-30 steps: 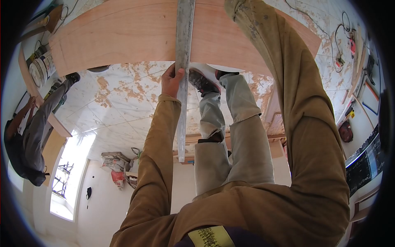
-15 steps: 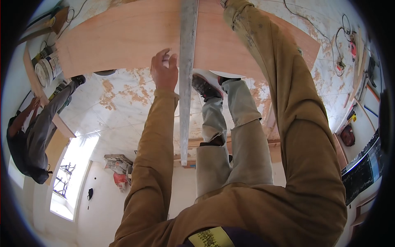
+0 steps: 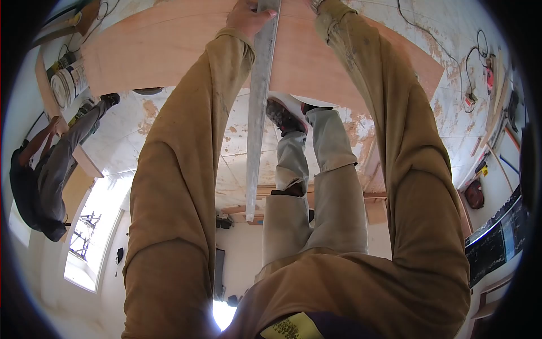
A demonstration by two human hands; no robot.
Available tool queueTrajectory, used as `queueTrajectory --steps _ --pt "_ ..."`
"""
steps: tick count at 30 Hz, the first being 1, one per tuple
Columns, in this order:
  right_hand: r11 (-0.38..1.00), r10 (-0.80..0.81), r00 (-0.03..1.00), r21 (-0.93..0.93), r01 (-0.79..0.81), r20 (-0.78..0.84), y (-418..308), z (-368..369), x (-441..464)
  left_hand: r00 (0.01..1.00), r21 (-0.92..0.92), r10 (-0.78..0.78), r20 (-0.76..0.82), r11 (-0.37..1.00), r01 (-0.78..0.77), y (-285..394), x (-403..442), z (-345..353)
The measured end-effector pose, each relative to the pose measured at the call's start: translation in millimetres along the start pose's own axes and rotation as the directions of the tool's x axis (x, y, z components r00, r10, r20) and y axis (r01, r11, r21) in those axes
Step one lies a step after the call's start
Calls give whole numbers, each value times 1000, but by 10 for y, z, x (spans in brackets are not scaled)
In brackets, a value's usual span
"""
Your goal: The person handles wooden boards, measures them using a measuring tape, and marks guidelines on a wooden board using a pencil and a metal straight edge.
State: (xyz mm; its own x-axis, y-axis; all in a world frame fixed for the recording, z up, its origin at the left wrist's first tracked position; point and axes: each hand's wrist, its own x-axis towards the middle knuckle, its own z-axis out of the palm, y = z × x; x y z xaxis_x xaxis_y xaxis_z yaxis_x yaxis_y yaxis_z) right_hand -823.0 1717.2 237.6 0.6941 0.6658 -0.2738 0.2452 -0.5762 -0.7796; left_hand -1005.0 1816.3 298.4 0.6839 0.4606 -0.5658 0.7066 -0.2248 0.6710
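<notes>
A long grey metal bar lies across a reddish wooden board and sticks out past its near edge towards my legs. At the top of the view my left hand is on the bar, thumb over its face and fingers bent beside it, partly cut off by the frame. Just right of the bar, at the top edge, only the wrist end of my right hand shows; its fingers are out of view.
On the left a person stands by a wooden plank and a white bucket. Cables and tools lie on the stained tile floor at right. My legs and shoe are below the board.
My left hand first came off the bar with its fingers apart, then moved forward to a farther part of it. More of the left sleeve now fills the view.
</notes>
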Motion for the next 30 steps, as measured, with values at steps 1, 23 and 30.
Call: queueTrajectory --steps 1,23,30 --pt "997 -46 990 -63 38 -132 24 42 -92 1000 49 -7 -18 999 8 30 -34 9" --pt "999 -34 990 -32 29 -136 -527 -19 -1242 996 132 -83 -26 988 86 107 -24 8" --pt "986 -99 992 -144 87 -79 -522 -97 -1253 995 88 -92 40 992 88 126 -11 -3"
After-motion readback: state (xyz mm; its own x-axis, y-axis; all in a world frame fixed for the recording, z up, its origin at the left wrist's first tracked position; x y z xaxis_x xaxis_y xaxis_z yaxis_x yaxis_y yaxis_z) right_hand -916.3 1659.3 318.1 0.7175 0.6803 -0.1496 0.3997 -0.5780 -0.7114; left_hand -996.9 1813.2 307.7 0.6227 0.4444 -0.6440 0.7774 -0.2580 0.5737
